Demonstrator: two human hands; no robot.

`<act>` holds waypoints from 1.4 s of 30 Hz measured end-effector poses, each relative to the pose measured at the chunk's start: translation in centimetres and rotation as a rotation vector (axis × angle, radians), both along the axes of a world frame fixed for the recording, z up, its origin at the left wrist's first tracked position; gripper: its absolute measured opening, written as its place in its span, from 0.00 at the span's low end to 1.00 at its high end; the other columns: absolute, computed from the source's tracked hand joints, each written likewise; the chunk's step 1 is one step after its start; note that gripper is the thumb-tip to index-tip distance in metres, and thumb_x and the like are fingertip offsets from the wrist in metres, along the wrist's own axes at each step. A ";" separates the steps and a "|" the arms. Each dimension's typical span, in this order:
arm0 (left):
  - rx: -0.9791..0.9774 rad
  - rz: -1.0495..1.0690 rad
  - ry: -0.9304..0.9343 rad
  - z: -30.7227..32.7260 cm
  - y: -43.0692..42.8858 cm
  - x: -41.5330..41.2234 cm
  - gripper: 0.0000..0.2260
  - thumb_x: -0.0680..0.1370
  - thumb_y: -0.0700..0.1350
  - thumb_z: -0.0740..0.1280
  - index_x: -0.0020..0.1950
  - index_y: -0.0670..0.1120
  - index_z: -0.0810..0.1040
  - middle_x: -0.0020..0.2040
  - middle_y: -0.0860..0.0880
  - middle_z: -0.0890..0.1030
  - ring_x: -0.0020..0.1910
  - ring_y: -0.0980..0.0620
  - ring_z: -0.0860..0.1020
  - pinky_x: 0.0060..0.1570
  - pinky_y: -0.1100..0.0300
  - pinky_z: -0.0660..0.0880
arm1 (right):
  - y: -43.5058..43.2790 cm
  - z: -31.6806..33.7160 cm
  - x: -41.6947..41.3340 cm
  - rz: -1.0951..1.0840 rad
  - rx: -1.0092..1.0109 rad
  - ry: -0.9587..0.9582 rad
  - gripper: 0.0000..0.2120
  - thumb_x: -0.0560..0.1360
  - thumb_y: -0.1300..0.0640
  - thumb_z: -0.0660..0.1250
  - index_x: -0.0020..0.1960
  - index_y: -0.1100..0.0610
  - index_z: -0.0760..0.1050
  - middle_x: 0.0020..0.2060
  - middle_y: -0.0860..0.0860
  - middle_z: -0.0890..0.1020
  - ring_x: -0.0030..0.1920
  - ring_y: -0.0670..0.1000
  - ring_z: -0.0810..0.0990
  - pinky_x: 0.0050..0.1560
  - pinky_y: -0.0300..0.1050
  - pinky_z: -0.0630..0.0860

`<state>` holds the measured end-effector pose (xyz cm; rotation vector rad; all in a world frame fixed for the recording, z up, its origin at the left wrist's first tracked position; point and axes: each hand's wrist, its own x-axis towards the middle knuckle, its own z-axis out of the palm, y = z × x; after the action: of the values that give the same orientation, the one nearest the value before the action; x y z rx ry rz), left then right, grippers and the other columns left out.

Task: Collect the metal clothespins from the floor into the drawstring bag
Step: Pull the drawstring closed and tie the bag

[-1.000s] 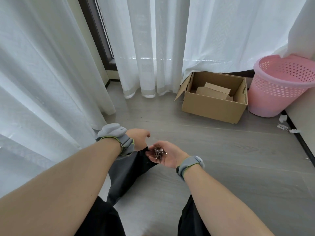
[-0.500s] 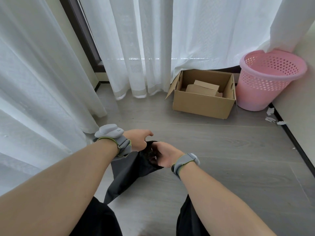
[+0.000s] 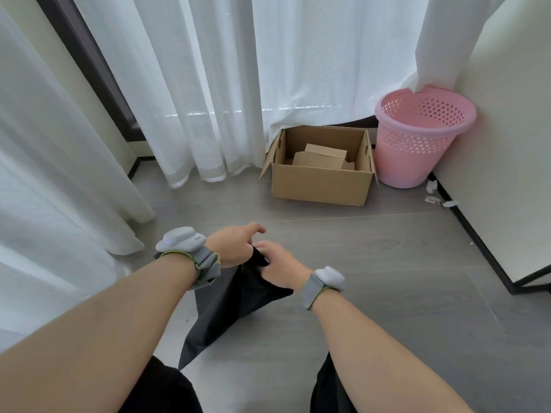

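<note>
- The black bag (image 3: 226,308) is soft, matte cloth, hanging in loose folds from both hands down to the smooth grey plank floor (image 3: 387,278); its lower corner tapers toward the dark trousers.
- The left hand (image 3: 235,245) pinches the bag's top edge, fingers closed on the cloth; the right hand (image 3: 280,265) is curled into the mouth, fingers closed on cloth too, though what else they hold is hidden.
- Open floor lies ahead and right; a cardboard box (image 3: 322,174) and a perforated pink basket (image 3: 417,135) stand by the sheer curtain (image 3: 208,84).
- A second ago the clothespins lay in the open right palm; now none show, probably inside the bag.
</note>
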<state>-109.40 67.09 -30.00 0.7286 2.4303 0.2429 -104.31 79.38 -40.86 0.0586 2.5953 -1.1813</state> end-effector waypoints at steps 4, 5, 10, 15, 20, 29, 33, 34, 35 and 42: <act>0.125 -0.049 0.113 -0.5 2.3 -0.3 0.26 0.74 0.38 0.54 0.71 0.54 0.65 0.50 0.47 0.79 0.55 0.44 0.76 0.56 0.52 0.73 | 1.9 0.3 0.3 -0.200 -0.121 0.029 0.10 0.75 0.57 0.57 0.37 0.59 0.72 0.35 0.57 0.79 0.38 0.58 0.76 0.39 0.51 0.70; 0.156 -0.050 0.183 -0.6 2.7 -0.4 0.25 0.74 0.39 0.54 0.70 0.55 0.66 0.47 0.48 0.78 0.51 0.44 0.76 0.53 0.52 0.74 | 2.7 0.5 0.3 -0.251 -0.139 0.064 0.11 0.75 0.57 0.58 0.35 0.59 0.70 0.32 0.56 0.77 0.35 0.56 0.73 0.37 0.49 0.67; 0.233 0.014 0.420 -1.5 4.1 -0.5 0.22 0.75 0.46 0.56 0.70 0.53 0.65 0.54 0.48 0.79 0.55 0.44 0.77 0.52 0.52 0.75 | 5.3 2.5 1.2 -0.572 -0.293 0.205 0.16 0.77 0.57 0.61 0.31 0.56 0.69 0.26 0.50 0.71 0.29 0.51 0.68 0.31 0.45 0.62; 0.017 -0.036 0.329 -3.1 5.3 -1.0 0.20 0.76 0.55 0.58 0.68 0.53 0.67 0.61 0.48 0.73 0.60 0.44 0.75 0.52 0.53 0.73 | 7.3 3.8 2.3 -0.736 -0.394 0.248 0.12 0.78 0.57 0.60 0.41 0.62 0.76 0.31 0.54 0.75 0.33 0.49 0.70 0.33 0.44 0.64; 0.012 -0.023 0.199 -3.9 6.0 -2.0 0.09 0.74 0.41 0.57 0.51 0.49 0.74 0.49 0.46 0.80 0.49 0.43 0.78 0.45 0.54 0.75 | 9.9 3.6 3.4 -0.782 -0.347 0.228 0.10 0.77 0.56 0.59 0.42 0.60 0.75 0.32 0.51 0.75 0.33 0.49 0.71 0.34 0.44 0.66; 0.051 -0.101 0.144 -3.8 7.1 -2.3 0.19 0.70 0.35 0.55 0.50 0.51 0.81 0.49 0.46 0.81 0.50 0.43 0.78 0.52 0.50 0.78 | 12.9 4.4 5.0 -0.640 -0.281 0.072 0.06 0.76 0.60 0.65 0.49 0.52 0.80 0.31 0.43 0.81 0.31 0.43 0.77 0.30 0.35 0.70; 0.057 -0.041 0.104 -3.0 7.2 -2.1 0.12 0.69 0.38 0.57 0.40 0.44 0.80 0.41 0.43 0.81 0.45 0.41 0.79 0.45 0.53 0.78 | 13.1 6.0 5.9 -0.569 -0.427 -0.112 0.08 0.76 0.63 0.63 0.46 0.59 0.81 0.18 0.43 0.68 0.17 0.43 0.64 0.19 0.32 0.58; 0.068 -0.024 0.090 -2.8 7.3 -2.1 0.11 0.68 0.38 0.57 0.38 0.43 0.80 0.39 0.43 0.81 0.42 0.42 0.79 0.43 0.55 0.77 | 13.2 6.3 6.1 -0.550 -0.458 -0.137 0.07 0.76 0.63 0.63 0.45 0.59 0.81 0.19 0.45 0.67 0.18 0.45 0.63 0.20 0.32 0.57; 0.079 -0.003 0.074 -2.7 7.4 -2.1 0.10 0.69 0.39 0.57 0.35 0.42 0.78 0.36 0.43 0.80 0.39 0.42 0.77 0.40 0.56 0.75 | 13.5 6.4 6.3 -0.534 -0.488 -0.159 0.06 0.75 0.62 0.64 0.44 0.58 0.80 0.21 0.47 0.66 0.19 0.46 0.62 0.20 0.33 0.56; 0.197 0.178 0.083 -3.0 8.5 -2.9 0.06 0.73 0.40 0.58 0.41 0.42 0.74 0.40 0.44 0.76 0.40 0.43 0.73 0.40 0.55 0.70 | 14.8 5.4 5.4 -0.867 -0.714 0.001 0.07 0.76 0.65 0.61 0.43 0.60 0.77 0.21 0.49 0.64 0.18 0.45 0.56 0.22 0.32 0.52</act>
<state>-112.34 75.59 -33.04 0.6160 2.5779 0.5382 -98.93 94.15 -35.44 1.0914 1.9828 -2.2921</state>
